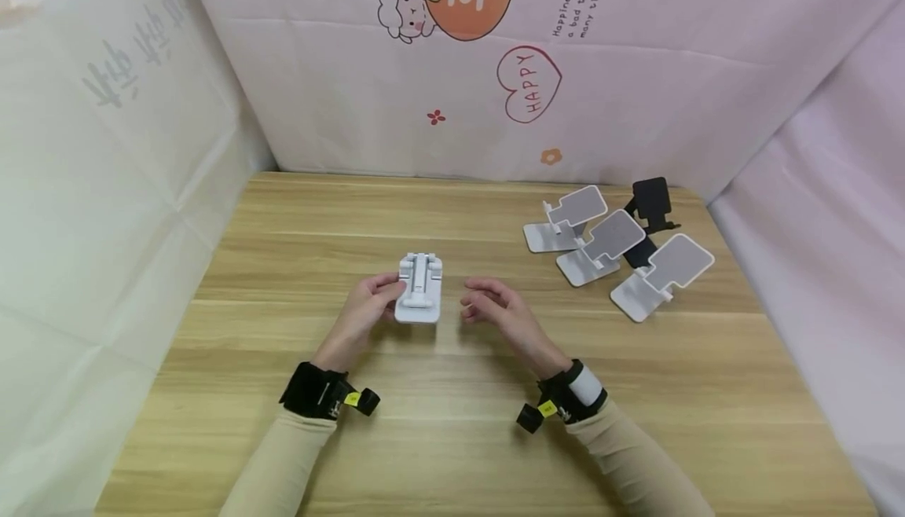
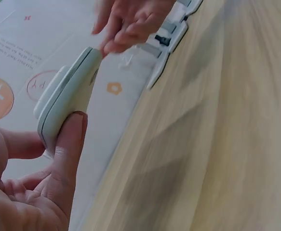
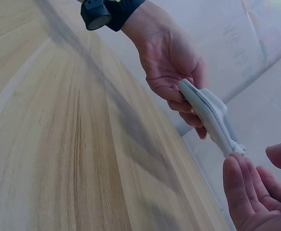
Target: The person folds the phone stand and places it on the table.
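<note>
A folded white phone stand (image 1: 419, 289) is in my left hand (image 1: 365, 309), its hinged arm side facing up in the head view. Thumb and fingers pinch it along its left edge; in the left wrist view the folded stand (image 2: 70, 94) appears edge-on, held above the table. To its right, my right hand (image 1: 505, 317) hovers with loosely bent fingers and holds nothing. A gap separates that hand from the stand in the head view. In the right wrist view the right fingertips (image 3: 236, 161) overlap the stand's end.
Three white phone stands (image 1: 583, 207) (image 1: 590, 254) (image 1: 665, 277) stand unfolded at the back right of the wooden table (image 1: 452, 423). Among them is a black phone stand (image 1: 652, 203), also unfolded. A printed cloth (image 1: 353, 108) hangs behind the table, with more cloth at both sides.
</note>
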Tool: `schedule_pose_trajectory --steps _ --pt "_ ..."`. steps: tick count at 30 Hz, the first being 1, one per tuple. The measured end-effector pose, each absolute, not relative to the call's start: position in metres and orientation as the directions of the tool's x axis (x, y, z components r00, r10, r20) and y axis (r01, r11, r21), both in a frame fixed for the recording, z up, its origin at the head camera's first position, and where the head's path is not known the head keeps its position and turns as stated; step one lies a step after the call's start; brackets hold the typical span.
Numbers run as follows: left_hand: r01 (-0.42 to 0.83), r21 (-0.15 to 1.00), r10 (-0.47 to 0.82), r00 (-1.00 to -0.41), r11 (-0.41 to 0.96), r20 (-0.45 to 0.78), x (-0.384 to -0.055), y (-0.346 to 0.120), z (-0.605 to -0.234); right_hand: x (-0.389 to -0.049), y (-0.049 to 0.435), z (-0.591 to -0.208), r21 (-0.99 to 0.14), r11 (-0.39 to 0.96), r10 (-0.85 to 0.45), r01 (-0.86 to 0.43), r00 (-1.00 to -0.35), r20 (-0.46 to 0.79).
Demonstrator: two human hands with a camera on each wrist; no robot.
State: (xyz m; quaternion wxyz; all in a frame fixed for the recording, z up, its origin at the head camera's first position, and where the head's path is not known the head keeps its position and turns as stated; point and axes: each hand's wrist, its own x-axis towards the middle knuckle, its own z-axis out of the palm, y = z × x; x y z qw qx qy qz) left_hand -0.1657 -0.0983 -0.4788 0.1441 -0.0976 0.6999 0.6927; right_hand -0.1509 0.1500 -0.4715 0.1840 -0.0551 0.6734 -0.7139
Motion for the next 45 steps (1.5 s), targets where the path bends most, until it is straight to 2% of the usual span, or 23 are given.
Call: schedule_pose_trajectory --steps 9,18,29,45 --pt "-0.326 0.937 0.076 -0.939 0.123 -0.336 -0.179 -0.144 -0.485 -0.152 0.154 -0.474 -0.985 -0.032 -0.329 0.171 -0.932 -0.152" --pt "-0.299 0.921 0.020 -0.949 0.251 -0.314 -0.180 -0.173 -0.492 -0.153 0.155 -0.476 -0.987 0.003 -0.306 0.164 -0.939 -0.157" --pt "-0.362 0.862 -0.043 -0.927 0.355 -0.371 -0.180 -0.180 -0.489 -0.153 0.156 -0.477 -0.989 0.001 -0.288 0.147 -0.947 -0.141" --pt "-0.265 0.807 -0.079 -0.961 0.528 -0.264 -0.178 -0.179 -0.490 -0.153 0.156 -0.478 -0.989 -0.011 -0.285 0.147 -0.949 -0.138"
